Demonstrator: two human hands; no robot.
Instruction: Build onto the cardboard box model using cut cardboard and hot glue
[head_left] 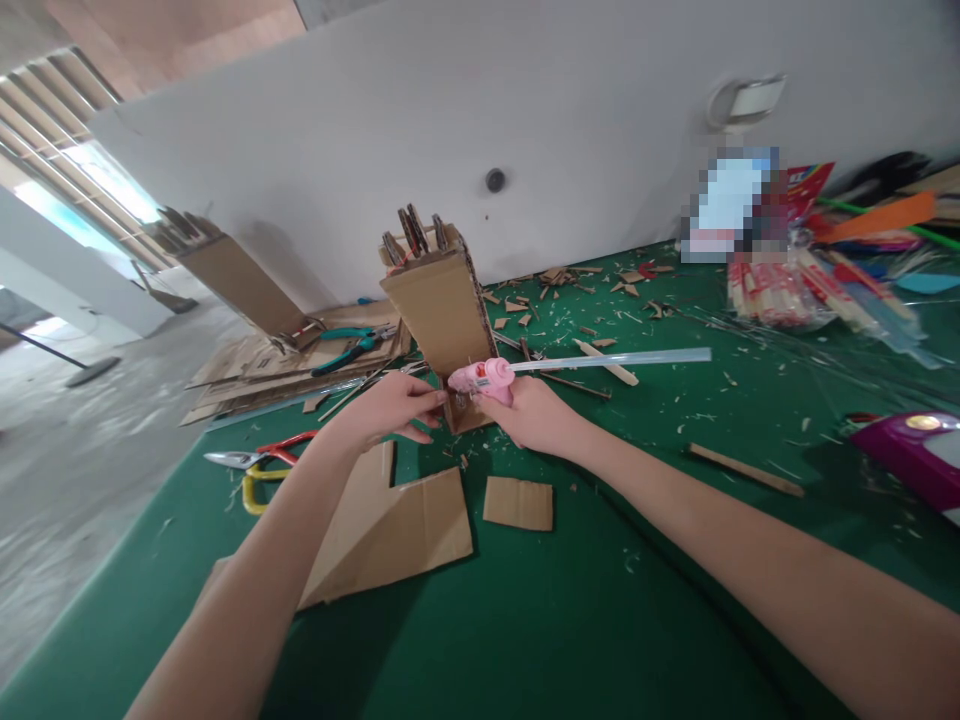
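Observation:
My right hand (538, 412) is wrapped round a pink hot glue gun (484, 378), its nozzle pointing left at the lower part of a cardboard tower (442, 310). A long clear glue stick (615, 358) sticks out of the gun's back end. The tower stands on the table, with several cardboard strips (414, 232) jutting from its open top. Beside its lower left edge is my left hand (397, 408), fingers apart and slightly bent; whether they touch the tower I cannot tell. A cut cardboard sheet (405, 535) and a small cardboard piece (519, 503) lie in front.
Left are red-and-yellow-handled shears (259, 462), teal pliers (352, 345), flat cardboard (225, 365) and a second cardboard tower (240, 285). Scraps litter the green table (540, 620) towards the wall. A wooden stick (746, 470), a purple device (911, 450) and bagged sticks (780, 290) lie right.

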